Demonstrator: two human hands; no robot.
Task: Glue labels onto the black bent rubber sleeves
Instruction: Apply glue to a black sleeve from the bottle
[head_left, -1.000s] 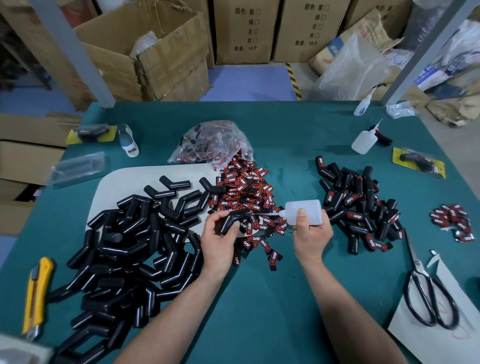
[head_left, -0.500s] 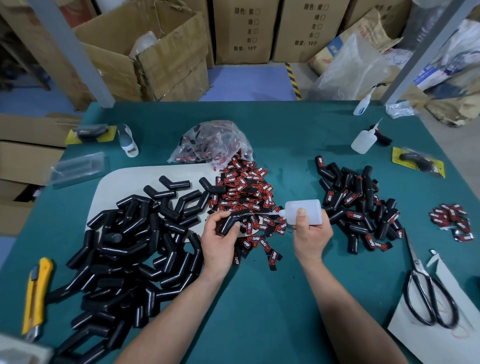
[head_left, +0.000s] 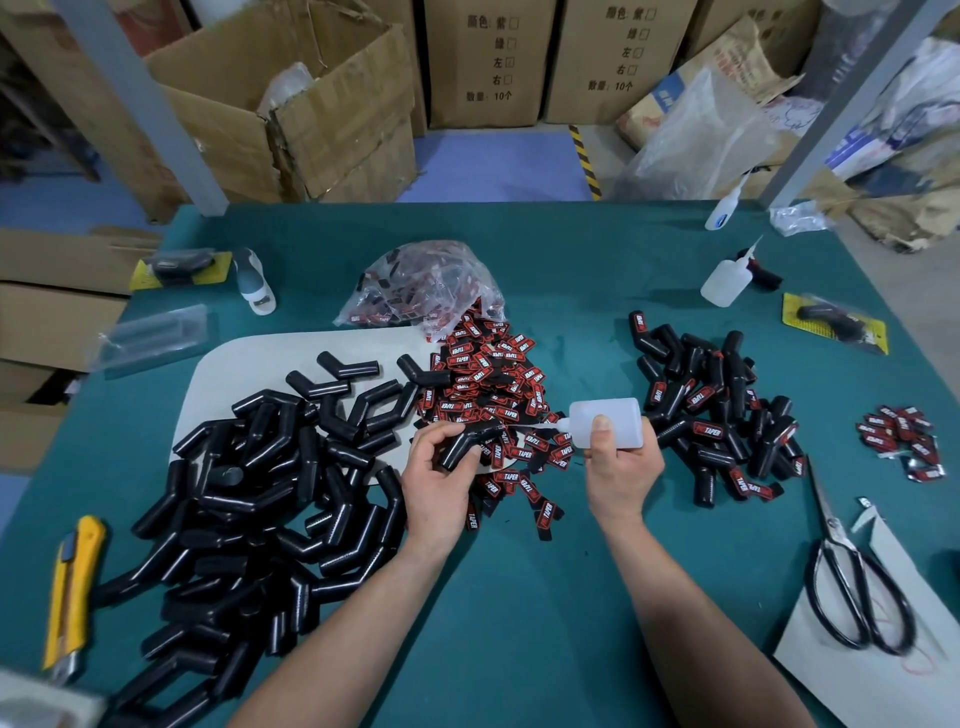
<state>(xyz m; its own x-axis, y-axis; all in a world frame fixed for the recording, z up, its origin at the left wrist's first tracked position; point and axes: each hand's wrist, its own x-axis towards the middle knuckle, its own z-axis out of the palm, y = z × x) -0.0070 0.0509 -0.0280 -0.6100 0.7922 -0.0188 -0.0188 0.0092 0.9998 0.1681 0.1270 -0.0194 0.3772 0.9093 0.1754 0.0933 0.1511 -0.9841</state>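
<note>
My left hand (head_left: 439, 480) grips one black bent rubber sleeve (head_left: 464, 442) above the pile of red-and-black labels (head_left: 493, 384). My right hand (head_left: 621, 470) holds a white glue bottle (head_left: 605, 422) on its side, its thin nozzle touching the upper end of that sleeve. A big heap of unlabelled black sleeves (head_left: 249, 493) lies to the left, partly on a pale board (head_left: 249, 358). Sleeves bearing labels (head_left: 717, 410) are piled to the right.
A clear bag of labels (head_left: 421, 286) lies behind the pile. A second glue bottle (head_left: 727, 280), a packaged sleeve on a yellow card (head_left: 831, 325), a small label cluster (head_left: 901, 436) and scissors (head_left: 852, 571) are on the right. A yellow utility knife (head_left: 70, 587) lies at the left edge.
The hands have barely moved. The glue nozzle stays at the sleeve held in my left hand, which has tilted only slightly.
</note>
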